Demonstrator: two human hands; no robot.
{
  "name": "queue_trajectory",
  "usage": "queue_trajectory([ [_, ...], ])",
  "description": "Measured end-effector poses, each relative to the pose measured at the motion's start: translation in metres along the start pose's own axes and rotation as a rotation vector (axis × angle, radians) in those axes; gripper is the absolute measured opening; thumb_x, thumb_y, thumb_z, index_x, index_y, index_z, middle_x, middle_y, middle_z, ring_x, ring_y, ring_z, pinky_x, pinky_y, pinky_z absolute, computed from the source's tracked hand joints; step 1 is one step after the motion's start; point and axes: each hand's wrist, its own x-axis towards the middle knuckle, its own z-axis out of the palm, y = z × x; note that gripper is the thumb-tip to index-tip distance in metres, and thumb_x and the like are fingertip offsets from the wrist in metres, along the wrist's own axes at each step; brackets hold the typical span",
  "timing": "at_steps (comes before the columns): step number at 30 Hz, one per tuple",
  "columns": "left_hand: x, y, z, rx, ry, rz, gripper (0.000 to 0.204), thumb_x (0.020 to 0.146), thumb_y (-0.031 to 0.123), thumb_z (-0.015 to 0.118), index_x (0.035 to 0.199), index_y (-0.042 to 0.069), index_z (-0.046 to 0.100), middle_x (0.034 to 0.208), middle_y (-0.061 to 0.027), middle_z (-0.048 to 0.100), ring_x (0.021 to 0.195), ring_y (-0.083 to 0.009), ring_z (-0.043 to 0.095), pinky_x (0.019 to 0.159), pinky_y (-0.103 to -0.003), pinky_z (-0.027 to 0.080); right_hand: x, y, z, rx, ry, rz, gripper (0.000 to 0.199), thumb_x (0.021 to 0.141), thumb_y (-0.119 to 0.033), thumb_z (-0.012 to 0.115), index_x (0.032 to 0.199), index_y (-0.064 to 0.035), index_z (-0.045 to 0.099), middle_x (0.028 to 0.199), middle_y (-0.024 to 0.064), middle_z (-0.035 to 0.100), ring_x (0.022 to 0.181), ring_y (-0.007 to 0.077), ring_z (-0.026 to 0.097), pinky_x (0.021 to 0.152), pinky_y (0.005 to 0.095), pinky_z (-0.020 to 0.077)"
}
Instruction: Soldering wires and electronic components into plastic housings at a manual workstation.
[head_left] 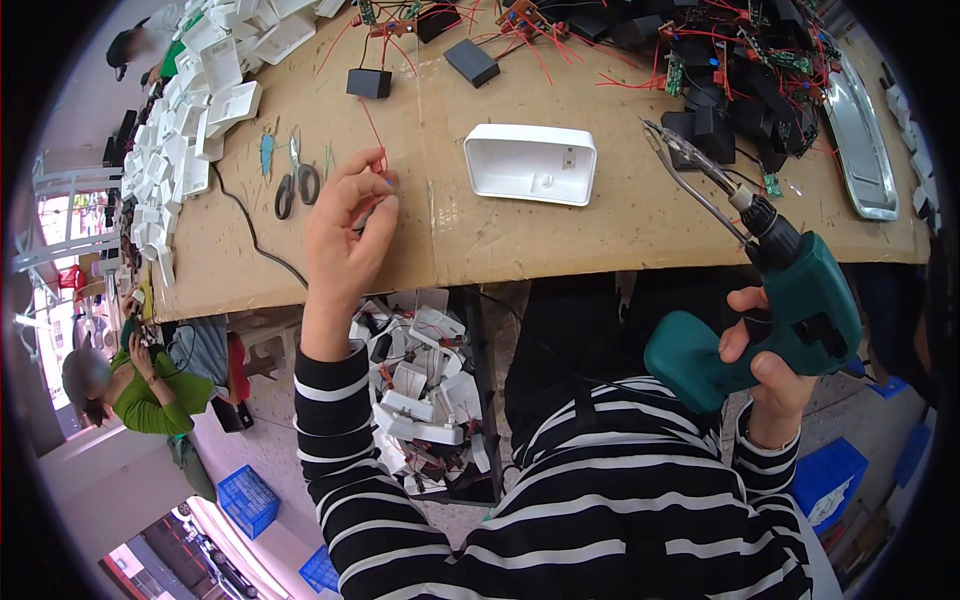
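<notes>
1. The left hand [352, 222] was raised over the front part of the cardboard-covered table [440, 235], its fingers curled and closed on a thin red wire [371, 122], which ran up from the fingertips toward a black block [369, 84].
2. The right hand [772, 378] was wrapped around the handle of a green pistol-shaped tool [818, 300], held in front of the table's near edge; its metal tip pointed up and to the left, over the tabletop.
3. An open white housing [508, 165] lay between the two hands, farther in on the table, apart from both.
4. Scissors [296, 163] with dark handles lay to the left of the left hand, near a small blue piece [267, 154].
5. White casings [195, 135] were piled along the left side; black blocks and red-wired circuit boards [675, 72] were heaped at the upper right, beside a shiny metal tray [868, 170].
6. White parts [425, 390] filled a container below the table.
</notes>
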Motion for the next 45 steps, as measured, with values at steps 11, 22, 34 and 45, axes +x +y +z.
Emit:
queue_trajectory([
  [11, -0.001, 0.018, 0.016, 0.316, -0.086, 0.084, 0.007, 0.077, 0.002, 0.063, 0.082, 0.001, 0.058, 0.087, -0.0098, 0.064, 0.077, -0.0203, 0.061, 0.068, -0.029, 0.047, 0.006, 0.004, 0.013, 0.074, -0.084, 0.029, 0.066, 0.075, -0.010, 0.067, 0.132, 0.0059, 0.038, 0.121, 0.0256, 0.053, 0.075, 0.0225, 0.064, 0.069, 0.0338, 0.0532],
  [22, -0.013, 0.030, 0.026, 0.358, -0.077, 0.319, 0.013, 0.077, -0.001, 0.065, 0.090, 0.001, 0.065, 0.079, -0.0087, 0.060, 0.071, -0.0219, 0.058, 0.063, -0.030, 0.045, 0.030, 0.023, 0.030, 0.356, -0.149, 0.126, 0.060, 0.081, -0.014, 0.062, 0.133, 0.0034, 0.038, 0.127, 0.0285, 0.049, 0.083, 0.0227, 0.064, 0.075, 0.0327, 0.0558],
  [34, -0.018, 0.039, 0.074, 0.232, 0.013, 0.365, 0.021, 0.075, -0.005, 0.067, 0.096, 0.003, 0.067, 0.077, -0.0068, 0.057, 0.062, -0.0159, 0.053, 0.054, -0.026, 0.041, 0.069, 0.031, 0.078, 0.403, -0.085, 0.185, 0.058, 0.084, -0.013, 0.057, 0.137, -0.0016, 0.037, 0.134, 0.0168, 0.046, 0.115, 0.0311, 0.055, 0.086, 0.0353, 0.0511],
  [45, -0.018, 0.054, 0.088, 0.192, 0.075, 0.205, 0.012, 0.077, 0.000, 0.070, 0.088, 0.003, 0.068, 0.070, -0.0046, 0.054, 0.057, -0.0132, 0.049, 0.050, -0.026, 0.038, 0.082, 0.035, 0.071, 0.467, -0.085, 0.227, 0.057, 0.081, -0.011, 0.061, 0.133, 0.0009, 0.040, 0.132, 0.0198, 0.045, 0.124, 0.0322, 0.047, 0.101, 0.0413, 0.0424],
])
